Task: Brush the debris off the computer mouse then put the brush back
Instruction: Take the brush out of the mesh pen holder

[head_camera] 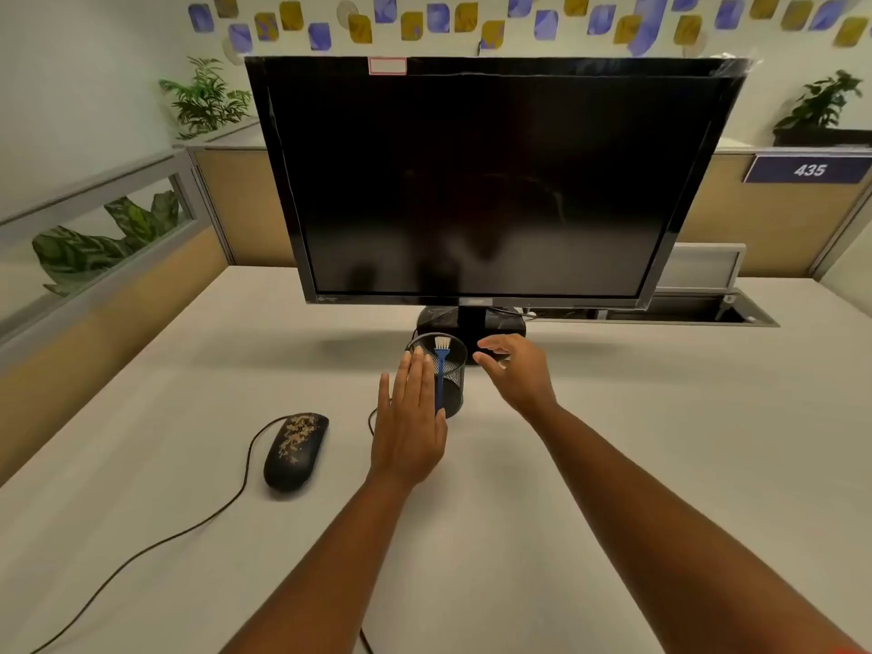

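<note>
A black computer mouse lies on the desk at the left, its top sprinkled with tan debris. A blue brush with white bristles stands bristles-up in a black mesh cup in front of the monitor stand. My left hand is flat with straight fingers against the cup's left side, partly covering it. My right hand hovers just right of the cup, fingers relaxed and spread, holding nothing.
A large dark monitor on a black stand rises right behind the cup. The mouse cable trails toward the near left desk edge. Cubicle partitions border the white desk; a cable slot opens at the back right.
</note>
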Motion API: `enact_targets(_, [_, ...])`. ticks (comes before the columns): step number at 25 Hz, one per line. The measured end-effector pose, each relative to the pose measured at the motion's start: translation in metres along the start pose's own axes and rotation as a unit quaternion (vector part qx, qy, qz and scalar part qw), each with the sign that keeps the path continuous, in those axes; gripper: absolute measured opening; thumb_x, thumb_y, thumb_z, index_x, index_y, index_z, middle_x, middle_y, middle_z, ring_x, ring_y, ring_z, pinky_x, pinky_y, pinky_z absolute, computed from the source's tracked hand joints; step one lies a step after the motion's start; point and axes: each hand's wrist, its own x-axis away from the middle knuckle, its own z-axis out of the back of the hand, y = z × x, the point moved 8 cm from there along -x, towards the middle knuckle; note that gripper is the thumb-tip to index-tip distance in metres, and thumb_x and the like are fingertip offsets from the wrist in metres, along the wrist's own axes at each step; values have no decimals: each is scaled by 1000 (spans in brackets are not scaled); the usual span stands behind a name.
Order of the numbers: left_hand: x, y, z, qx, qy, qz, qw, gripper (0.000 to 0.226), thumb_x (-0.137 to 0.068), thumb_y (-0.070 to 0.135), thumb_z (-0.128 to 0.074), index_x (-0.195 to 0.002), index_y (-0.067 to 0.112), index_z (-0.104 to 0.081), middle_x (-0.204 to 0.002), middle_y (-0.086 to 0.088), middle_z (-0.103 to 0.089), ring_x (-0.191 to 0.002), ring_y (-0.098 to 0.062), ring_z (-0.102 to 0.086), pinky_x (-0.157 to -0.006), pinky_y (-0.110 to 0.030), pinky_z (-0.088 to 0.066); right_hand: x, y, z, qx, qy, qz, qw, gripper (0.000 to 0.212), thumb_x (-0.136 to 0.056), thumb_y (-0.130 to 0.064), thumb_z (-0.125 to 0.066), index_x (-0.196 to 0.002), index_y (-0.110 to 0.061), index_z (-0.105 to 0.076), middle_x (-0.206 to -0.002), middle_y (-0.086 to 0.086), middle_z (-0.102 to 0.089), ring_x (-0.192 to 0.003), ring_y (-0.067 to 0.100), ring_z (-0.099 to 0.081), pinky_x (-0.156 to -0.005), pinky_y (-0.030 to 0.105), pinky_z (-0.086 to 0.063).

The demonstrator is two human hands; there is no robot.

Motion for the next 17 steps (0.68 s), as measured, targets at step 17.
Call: enact_targets(17, [4,-4,-17,2,-1,-12,1000,76,-80,28,-64,-140,2,-27,-147,-18,-30,-136,-32,-19,-106,-56,-12,-44,-11,-53,153,-100,36,982,31,-87,-21,-58,-117,-13,-58,-122,10,-54,-107,25,-53,-86,29,-43])
